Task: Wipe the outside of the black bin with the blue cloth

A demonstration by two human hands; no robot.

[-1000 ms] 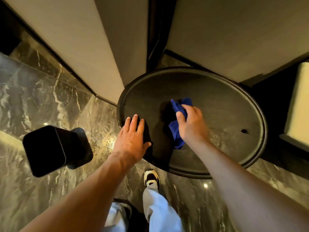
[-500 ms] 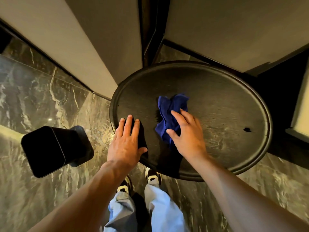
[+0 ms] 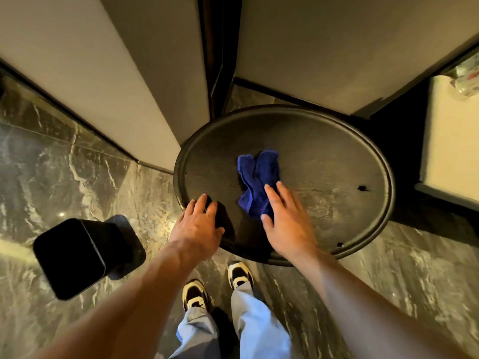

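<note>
The black bin (image 3: 70, 257) stands on the marble floor at the lower left, well apart from both hands. The blue cloth (image 3: 256, 177) lies crumpled on a round dark table (image 3: 329, 151). My right hand (image 3: 287, 221) lies flat with fingers spread, its fingertips resting on the cloth's near right edge without gripping it. My left hand (image 3: 199, 224) rests open on the table's near left rim, fingers apart, holding nothing.
Beige wall panels (image 3: 129, 73) meet in a corner behind the table. A pale cabinet (image 3: 451, 141) stands to the right of it. My shoes (image 3: 194, 294) are on the glossy marble floor (image 3: 51, 164) just in front of the table, right of the bin.
My right hand has opened and let the blue cloth go onto the table, then slid back toward me. The view has pulled back. The left hand stays on the rim.
</note>
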